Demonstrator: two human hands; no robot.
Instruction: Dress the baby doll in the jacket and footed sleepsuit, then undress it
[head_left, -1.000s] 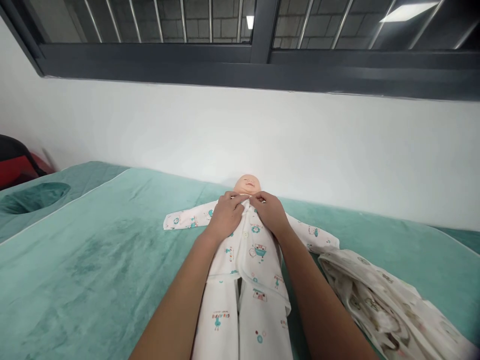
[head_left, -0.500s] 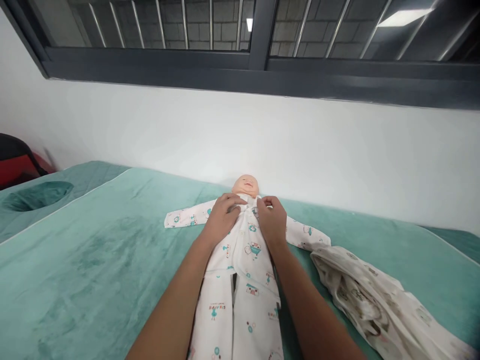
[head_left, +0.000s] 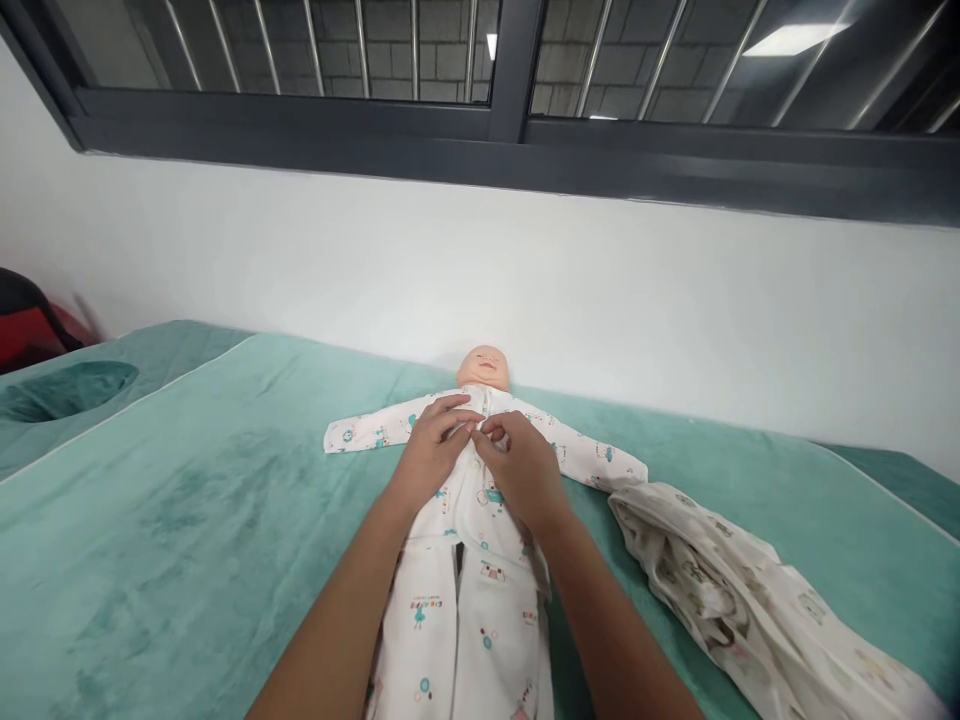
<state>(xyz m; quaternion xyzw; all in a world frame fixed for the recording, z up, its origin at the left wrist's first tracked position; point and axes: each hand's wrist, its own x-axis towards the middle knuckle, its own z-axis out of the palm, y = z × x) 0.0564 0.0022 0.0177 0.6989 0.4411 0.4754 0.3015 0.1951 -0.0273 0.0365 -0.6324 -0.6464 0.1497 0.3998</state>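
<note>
A baby doll lies on its back, head toward the wall, dressed in a white printed jacket and matching white trousers. Over the doll's chest, my left hand pinches the front edge of the jacket between thumb and forefinger. My right hand meets it there, fingertips closed on the same front edge. The fastening between the fingertips is too small and covered to make out. Both jacket sleeves lie stretched out to the sides.
A crumpled white printed cloth lies at the right, touching the sleeve's cuff. The green padded bed cover has a hole at far left. Behind stand a white wall and a dark window frame. A red and black object is at the left edge.
Both hands have moved down from the collar to the chest along the jacket's front. The right hand came away from the left half a second ago, and now their fingertips meet again.
</note>
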